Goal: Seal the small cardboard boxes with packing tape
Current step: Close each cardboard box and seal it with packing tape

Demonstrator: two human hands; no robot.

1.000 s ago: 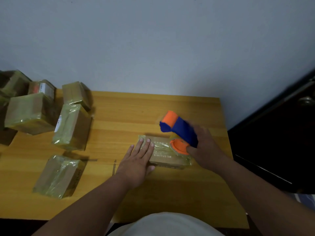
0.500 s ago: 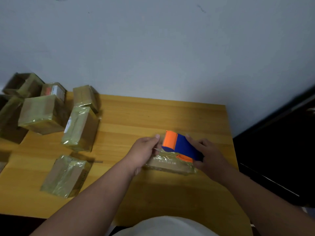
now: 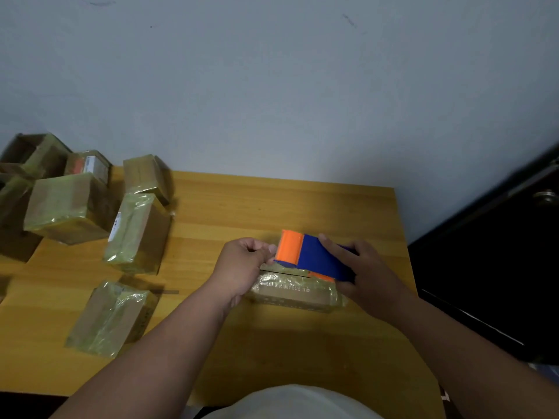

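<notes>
A small flat cardboard box (image 3: 295, 293) wrapped in clear yellowish tape lies on the wooden table (image 3: 272, 207) in front of me. Just above it my right hand (image 3: 367, 276) grips a blue and orange tape dispenser (image 3: 311, 257). My left hand (image 3: 245, 267) has its fingers curled at the dispenser's orange front end, pinching at the tape end there; the tape itself is too thin to make out. The box's back edge is hidden behind the dispenser and my hands.
Several taped cardboard boxes are piled at the table's left, one (image 3: 137, 232) on its side and another (image 3: 110, 317) nearer the front edge. A grey wall stands behind the table. A dark door (image 3: 496, 267) is at the right.
My left hand lifted off the box top and went to the dispenser's orange end, fingers now curled. The dispenser swung down and left over the box. The view tilted up a little.
</notes>
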